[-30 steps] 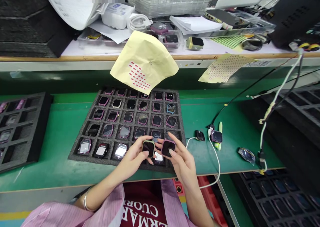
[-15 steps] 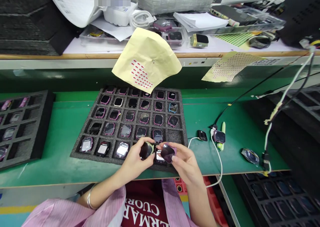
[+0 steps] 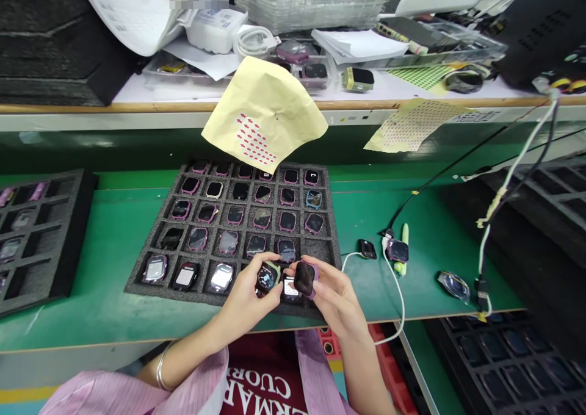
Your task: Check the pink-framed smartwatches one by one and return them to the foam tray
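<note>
Holding a green-edged watch body (image 3: 267,277) in the left hand (image 3: 245,299) and a purple one (image 3: 304,279) in the right hand (image 3: 336,299) above the foam tray (image 3: 146,274) near the desk's front edge, both hands pinch these light, rigid, glass-faced bodies, best gripped by their rims.

Two watch bodies held up over the foam tray's near edge: a green-rimmed watch (image 3: 267,277) with its screen lit (dial showing), beside it a purple-cased watch (image 3: 305,279), screen dark, tilted.
</note>
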Action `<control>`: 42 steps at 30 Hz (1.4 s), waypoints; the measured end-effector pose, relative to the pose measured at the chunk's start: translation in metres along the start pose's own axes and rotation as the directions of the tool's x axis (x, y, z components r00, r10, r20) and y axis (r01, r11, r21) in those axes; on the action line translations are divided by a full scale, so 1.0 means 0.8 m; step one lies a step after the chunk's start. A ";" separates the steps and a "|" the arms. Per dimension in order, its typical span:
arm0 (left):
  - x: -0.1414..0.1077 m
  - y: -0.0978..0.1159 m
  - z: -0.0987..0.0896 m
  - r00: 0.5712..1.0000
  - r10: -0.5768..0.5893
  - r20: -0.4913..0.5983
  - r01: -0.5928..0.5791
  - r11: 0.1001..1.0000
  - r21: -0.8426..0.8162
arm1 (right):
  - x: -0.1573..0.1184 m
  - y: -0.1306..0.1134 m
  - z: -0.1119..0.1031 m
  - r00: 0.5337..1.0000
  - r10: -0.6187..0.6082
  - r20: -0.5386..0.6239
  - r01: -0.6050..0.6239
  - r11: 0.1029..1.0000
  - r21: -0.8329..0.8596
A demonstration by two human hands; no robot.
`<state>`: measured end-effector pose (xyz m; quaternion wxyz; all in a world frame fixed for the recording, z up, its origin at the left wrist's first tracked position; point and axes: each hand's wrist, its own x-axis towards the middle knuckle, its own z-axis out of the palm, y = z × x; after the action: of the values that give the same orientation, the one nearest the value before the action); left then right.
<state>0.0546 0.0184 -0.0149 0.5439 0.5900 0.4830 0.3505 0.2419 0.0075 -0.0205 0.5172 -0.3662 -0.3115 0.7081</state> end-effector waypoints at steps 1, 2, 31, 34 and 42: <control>0.000 0.000 0.000 1.000 0.004 -0.005 -0.004 1.000 0.005 | 0.001 0.001 0.000 1.000 0.004 -0.007 -0.004 1.000 -0.003; 0.000 0.000 0.000 1.000 0.006 -0.003 -0.006 1.000 0.011 | 0.001 0.002 0.000 1.000 0.007 -0.014 -0.007 1.000 -0.008; 0.003 -0.002 -0.003 0.999 0.047 0.013 -0.048 0.996 0.072 | 0.004 0.003 0.004 0.999 -0.028 -0.026 0.026 0.998 -0.062; 0.003 -0.004 -0.004 0.998 0.059 0.010 -0.059 0.994 0.088 | 0.002 0.003 0.004 0.999 -0.025 -0.035 0.022 0.997 -0.078; 0.003 -0.001 -0.003 0.996 0.094 -0.001 -0.093 0.988 0.120 | 0.003 0.004 0.005 0.999 -0.037 -0.016 0.036 0.997 -0.069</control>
<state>0.0526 0.0215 -0.0153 0.4889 0.6423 0.4767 0.3480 0.2366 0.0085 -0.0210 0.5198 -0.3841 -0.3380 0.6842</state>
